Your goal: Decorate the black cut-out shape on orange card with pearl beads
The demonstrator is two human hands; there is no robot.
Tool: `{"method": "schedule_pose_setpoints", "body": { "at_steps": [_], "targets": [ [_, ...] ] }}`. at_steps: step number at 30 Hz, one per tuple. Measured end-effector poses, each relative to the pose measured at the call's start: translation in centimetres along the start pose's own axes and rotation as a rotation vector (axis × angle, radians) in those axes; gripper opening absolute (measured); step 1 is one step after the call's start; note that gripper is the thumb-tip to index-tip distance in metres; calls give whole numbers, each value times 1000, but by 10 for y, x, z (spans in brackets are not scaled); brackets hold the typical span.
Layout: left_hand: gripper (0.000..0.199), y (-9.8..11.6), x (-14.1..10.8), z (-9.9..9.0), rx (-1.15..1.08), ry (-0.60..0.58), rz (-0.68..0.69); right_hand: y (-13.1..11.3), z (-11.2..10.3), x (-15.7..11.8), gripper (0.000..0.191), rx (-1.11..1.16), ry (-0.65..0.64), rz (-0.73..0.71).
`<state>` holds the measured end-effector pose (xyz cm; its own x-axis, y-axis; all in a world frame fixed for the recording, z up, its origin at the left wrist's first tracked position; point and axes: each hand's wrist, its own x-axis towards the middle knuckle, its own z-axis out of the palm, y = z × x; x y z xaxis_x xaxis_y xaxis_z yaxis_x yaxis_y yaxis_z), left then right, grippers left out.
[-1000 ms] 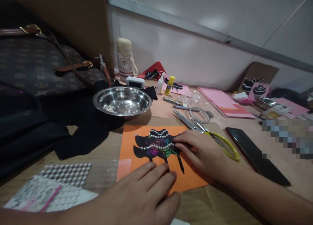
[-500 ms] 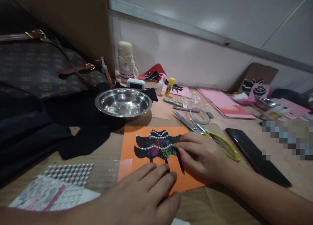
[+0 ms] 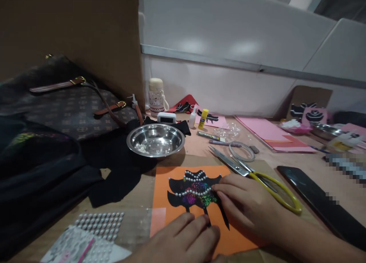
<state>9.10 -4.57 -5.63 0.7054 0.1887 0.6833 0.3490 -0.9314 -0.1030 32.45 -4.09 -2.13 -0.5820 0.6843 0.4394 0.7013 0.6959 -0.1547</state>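
A black paper cutout (image 3: pixel 174 200), shaped like a tiered roof on posts, lies on an orange sheet (image 3: pixel 162 179). Rows of pearl beads (image 3: pixel 191 192) and coloured glitter (image 3: pixel 208 199) decorate it. My right hand (image 3: pixel 248 206) is pinched at the right end of the lower bead row. Its fingertips touch the cutout and hide whatever is between them. Lower down, my left hand (image 3: pixel 185 240) rests with its fingers laid out flat over the orange sheet and the posts' lower ends. The picture's bottom edge cuts off part of this hand.
Yellow-handled scissors (image 3: pixel 248 172) and a black phone (image 3: pixel 317 202) lie to the right. A steel bowl (image 3: pixel 132 141) with small beads stands behind left. Pearl sticker sheets (image 3: pixel 100 225) lie front left. Behind are a glue stick (image 3: pixel 203 119), pink paper (image 3: pixel 260 131) and a bottle (image 3: pixel 156 95). A handbag (image 3: pixel 71 114) sits left.
The camera view has tilted up, so everything sits lower and slightly right in the picture. Both hands keep nearly the same place on the orange sheet.
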Motion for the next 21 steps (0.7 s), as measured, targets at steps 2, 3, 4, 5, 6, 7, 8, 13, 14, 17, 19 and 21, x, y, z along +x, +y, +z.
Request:
{"method": "schedule_pose_setpoints", "body": {
  "at_steps": [2, 3, 4, 5, 6, 7, 8, 13, 14, 17, 19, 21],
  "targets": [
    [37, 0, 0, 0, -24, -35, 9, 0, 1, 0, 24, -27, -5, -11],
    [38, 0, 0, 0, -27, -45, 14, 0, 1, 0, 24, -33, -7, -16],
    [40, 0, 0, 0, -29, -36, 13, 0, 1, 1, 24, -33, -6, -20],
    [41, 0, 0, -1, -29, -15, 11, -1, 1, 1, 24, -29, -4, -21],
    [42, 1, 1, 0, -33, 0, 9, -1, 1, 1, 24, -23, -3, -22],
    [42, 1, 2, 0, -34, 22, -1, -1, 0, 1, 24, -19, -5, -22],
    [42, 2, 2, 0, -32, 40, -9, -1, 0, 1, 25, -17, -9, -25],
    [27, 1, 6, -6, -16, -4, 31, 1, -2, 2, 25, 5, -24, -8],
    [26, 0, 6, -9, -21, -28, 57, 3, -2, 3, 25, 21, -15, 19],
    [27, -4, 6, -14, -32, -90, 92, 6, -3, 3, 26, 66, -3, 123],
    [24, -5, 5, -14, -39, -106, 90, 6, -3, 3, 27, 82, 4, 136],
    [21, -4, 3, -14, -45, -116, 97, 6, -3, 3, 25, 90, 31, 98]
  ]
}}
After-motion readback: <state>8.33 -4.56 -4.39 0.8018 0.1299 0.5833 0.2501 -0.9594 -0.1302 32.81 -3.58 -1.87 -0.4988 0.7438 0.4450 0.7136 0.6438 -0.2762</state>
